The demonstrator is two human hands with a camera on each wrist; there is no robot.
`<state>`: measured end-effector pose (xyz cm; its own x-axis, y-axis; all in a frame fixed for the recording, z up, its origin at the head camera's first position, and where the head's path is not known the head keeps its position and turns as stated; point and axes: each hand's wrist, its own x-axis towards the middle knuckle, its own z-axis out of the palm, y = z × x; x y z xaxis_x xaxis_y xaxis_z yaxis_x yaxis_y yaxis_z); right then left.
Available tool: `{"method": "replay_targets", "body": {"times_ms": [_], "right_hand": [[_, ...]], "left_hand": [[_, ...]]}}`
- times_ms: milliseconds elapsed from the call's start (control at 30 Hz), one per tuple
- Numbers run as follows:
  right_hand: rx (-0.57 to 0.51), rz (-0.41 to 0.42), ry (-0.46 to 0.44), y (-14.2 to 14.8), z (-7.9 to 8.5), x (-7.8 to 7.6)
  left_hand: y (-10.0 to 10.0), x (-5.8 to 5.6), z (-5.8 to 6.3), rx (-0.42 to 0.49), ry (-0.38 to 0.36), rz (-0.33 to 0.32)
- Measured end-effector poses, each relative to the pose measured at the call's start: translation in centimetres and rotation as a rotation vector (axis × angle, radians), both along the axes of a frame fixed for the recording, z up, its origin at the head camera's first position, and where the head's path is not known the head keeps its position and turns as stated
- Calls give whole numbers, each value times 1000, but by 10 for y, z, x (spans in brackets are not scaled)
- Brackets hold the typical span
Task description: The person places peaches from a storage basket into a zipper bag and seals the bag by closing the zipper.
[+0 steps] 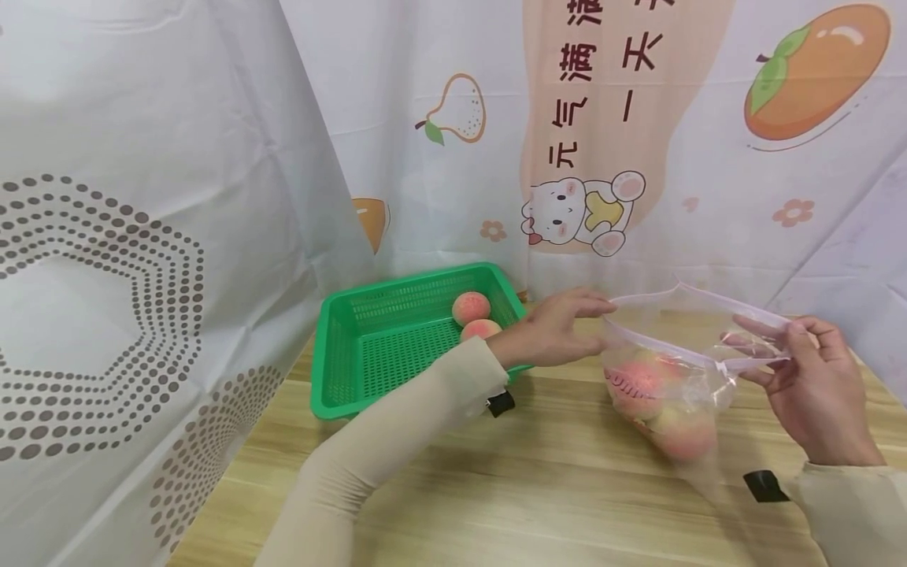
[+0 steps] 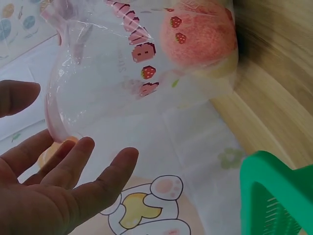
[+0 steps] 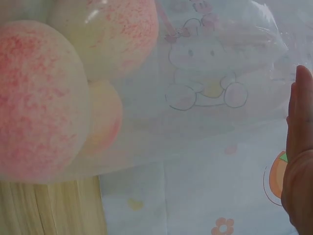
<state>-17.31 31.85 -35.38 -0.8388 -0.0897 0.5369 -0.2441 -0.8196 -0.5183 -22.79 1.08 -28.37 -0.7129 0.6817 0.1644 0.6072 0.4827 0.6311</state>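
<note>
A clear plastic zip bag (image 1: 666, 344) with a pale pink mouth and printed strawberries hangs wide-mouthed over the table at the right. Several peaches (image 1: 687, 433) fill its lower part; the right wrist view shows one peach (image 3: 39, 103) large through the film. My right hand (image 1: 825, 394) pinches the right end of the bag's mouth, some fingers behind the film. At the opposite end is my left hand (image 1: 556, 327), its fingers extended and thumb apart; in the left wrist view, fingertips (image 2: 85, 144) touch the bag's edge.
Left of the bag stands a green plastic basket (image 1: 326, 354) with two visible peaches (image 1: 471, 309) at its right side. My left forearm crosses in front of it. Behind the wooden table (image 1: 460, 488) hangs a printed curtain (image 1: 425, 205); a grey-dotted one hangs at left.
</note>
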Motion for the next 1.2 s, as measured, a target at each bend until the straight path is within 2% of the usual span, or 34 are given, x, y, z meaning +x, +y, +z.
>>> {"method": "replay_targets", "body": {"times_ms": [133,267,467,633,900,1000,1067,1200], "right_hand": [[-10,-3,-12,0,1,-1],[-10,9,9,0,1,-1],[8,8,30,2,0,-2],[44,-25,24,2,1,-2],[104,-82,1,3,4,-1],[174,-126,-21,3,6,0],[238,-176,-70,2,8,2],[500,-357,-168,1,12,6]], "left_hand": [[-7,-2,-2,69,-42,-1],[-14,-4,-2,115,-38,17],[-25,-6,-3,63,-27,51],[-32,-8,-3,24,-55,93],[-48,-13,-5,56,-114,124],[-55,-14,-4,68,-119,125],[-59,-14,-3,69,-116,123],[-67,-17,-2,34,-80,138]]}}
